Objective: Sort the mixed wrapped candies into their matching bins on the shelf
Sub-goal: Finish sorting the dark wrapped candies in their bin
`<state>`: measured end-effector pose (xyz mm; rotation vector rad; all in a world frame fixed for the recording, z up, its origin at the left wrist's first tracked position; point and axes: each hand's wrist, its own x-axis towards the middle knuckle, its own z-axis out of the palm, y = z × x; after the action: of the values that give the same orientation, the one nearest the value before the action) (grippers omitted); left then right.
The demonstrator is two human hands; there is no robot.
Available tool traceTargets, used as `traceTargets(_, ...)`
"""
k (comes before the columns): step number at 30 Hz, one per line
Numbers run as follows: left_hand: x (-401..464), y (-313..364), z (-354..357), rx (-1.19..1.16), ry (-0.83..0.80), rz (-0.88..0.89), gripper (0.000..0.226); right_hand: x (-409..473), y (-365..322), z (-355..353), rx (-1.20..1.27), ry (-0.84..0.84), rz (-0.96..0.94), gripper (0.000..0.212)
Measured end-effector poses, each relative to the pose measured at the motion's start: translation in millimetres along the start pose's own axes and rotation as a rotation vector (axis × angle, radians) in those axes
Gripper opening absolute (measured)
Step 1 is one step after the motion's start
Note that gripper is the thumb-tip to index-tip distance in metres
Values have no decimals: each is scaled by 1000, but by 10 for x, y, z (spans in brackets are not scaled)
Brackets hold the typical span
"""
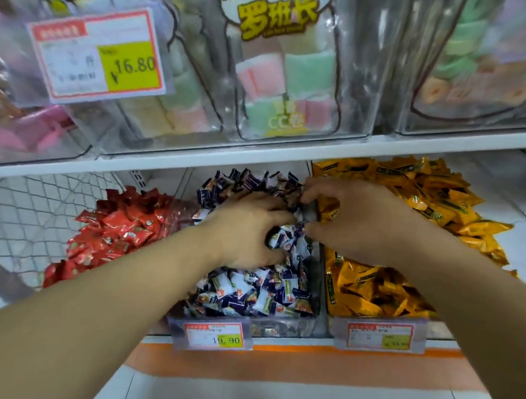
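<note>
Illumination is bright, even and diffuse, with only soft shadows. Glare streaks the clear upper bins (354, 61). Motion blur smears the price tag (99, 55) at far left. Wide-angle distortion bows the shelf edge (260, 156) and stretches the near corners.

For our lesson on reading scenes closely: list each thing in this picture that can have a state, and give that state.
Left hand: fingers curled, grip on blue-and-white candies.
Right hand: fingers bent, pinching at candies above the divider.
Middle bin: heaped with blue-and-white candies.
Red candies: piled, untouched.
Yellow candies: piled, filling their bin.
Price tag: clipped on, reads 19.90.
</note>
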<state>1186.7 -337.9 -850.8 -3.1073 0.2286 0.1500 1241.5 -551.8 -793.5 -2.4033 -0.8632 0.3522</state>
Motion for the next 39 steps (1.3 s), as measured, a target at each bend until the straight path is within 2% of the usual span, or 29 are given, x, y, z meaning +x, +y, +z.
traceTargets(8,-346,-82,-157,77,-87,42,61,14,4,-1,-6,-3,8,40)
traceTargets(17,-452,70,-359,40,-262,30,64,6,-8,-30,-28,-41,3,44)
traceTargets(18,-387,60,-391,-10,-259,7,64,10,-15,-29,-35,-39,5,45)
traceTargets(20,-202,13,-390,-99,-149,-20,60,12,-22,-23,-43,-32,9,45)
traceTargets(23,78,17,-193,-15,-50,34,70,1,-12,-27,-42,-12,0,42)
traceTargets(27,219,161,33,7,-166,-82,72,-16,-7,-39,-46,-20,-3,43)
traceTargets(31,124,66,15,92,-115,-38,66,-9,-8,-58,-66,-20,2,42)
traceTargets(39,-58,26,-187,152,-289,-36,57,-28,-3,-57,-49,-24,19,41)
